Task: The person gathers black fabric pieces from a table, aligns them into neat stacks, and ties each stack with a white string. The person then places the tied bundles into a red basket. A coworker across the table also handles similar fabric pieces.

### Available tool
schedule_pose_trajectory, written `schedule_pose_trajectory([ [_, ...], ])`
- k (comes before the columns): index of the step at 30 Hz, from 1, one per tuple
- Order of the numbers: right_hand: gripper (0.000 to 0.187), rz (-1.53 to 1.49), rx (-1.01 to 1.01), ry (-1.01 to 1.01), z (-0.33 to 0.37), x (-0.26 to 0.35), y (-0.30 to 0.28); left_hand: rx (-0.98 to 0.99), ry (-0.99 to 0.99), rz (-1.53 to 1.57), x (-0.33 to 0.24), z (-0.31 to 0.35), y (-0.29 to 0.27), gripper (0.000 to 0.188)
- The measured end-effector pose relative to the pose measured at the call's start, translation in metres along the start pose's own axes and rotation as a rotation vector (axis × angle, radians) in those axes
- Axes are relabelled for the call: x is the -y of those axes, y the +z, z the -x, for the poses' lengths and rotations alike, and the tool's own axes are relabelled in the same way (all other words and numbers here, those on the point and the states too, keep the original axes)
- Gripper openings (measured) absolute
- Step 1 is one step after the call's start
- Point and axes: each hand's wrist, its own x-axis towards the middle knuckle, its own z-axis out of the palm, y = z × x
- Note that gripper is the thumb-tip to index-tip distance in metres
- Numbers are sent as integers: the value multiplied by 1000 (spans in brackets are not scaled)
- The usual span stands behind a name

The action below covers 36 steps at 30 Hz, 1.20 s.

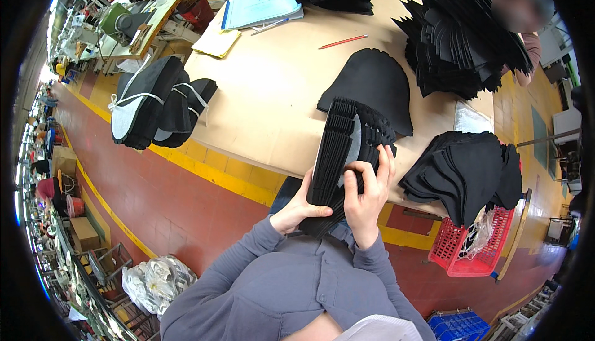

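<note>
A thick stack of black cut fabric pieces is held upright between my two hands, over the near edge of the table. My left hand grips its lower left side, thumb across the front. My right hand presses its fingers against the right side, where the edges fan apart and a grey surface shows between them. Just beyond, a flat black curved piece lies on the table. To the right, a loose pile of black pieces sits at the table's edge.
The tan table carries a tied bundle at left, blue folders, a yellow cloth, a red pencil and tall black stacks. A person stands behind those. A red basket is below right.
</note>
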Motion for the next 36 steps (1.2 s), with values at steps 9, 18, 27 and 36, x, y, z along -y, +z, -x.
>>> schedule_pose_trajectory([
  [9,15,-123,-89,65,-2,4,4,-9,-6,17,-4,-1,0,113],
  [18,19,6,35,11,-8,11,-6,-9,92,70,13,-4,-5,122],
  [27,11,66,22,-6,-5,3,-1,-19,51,55,16,-6,-10,119],
  [36,32,-34,-51,65,-5,12,-5,-13,121,65,31,-11,-11,122],
])
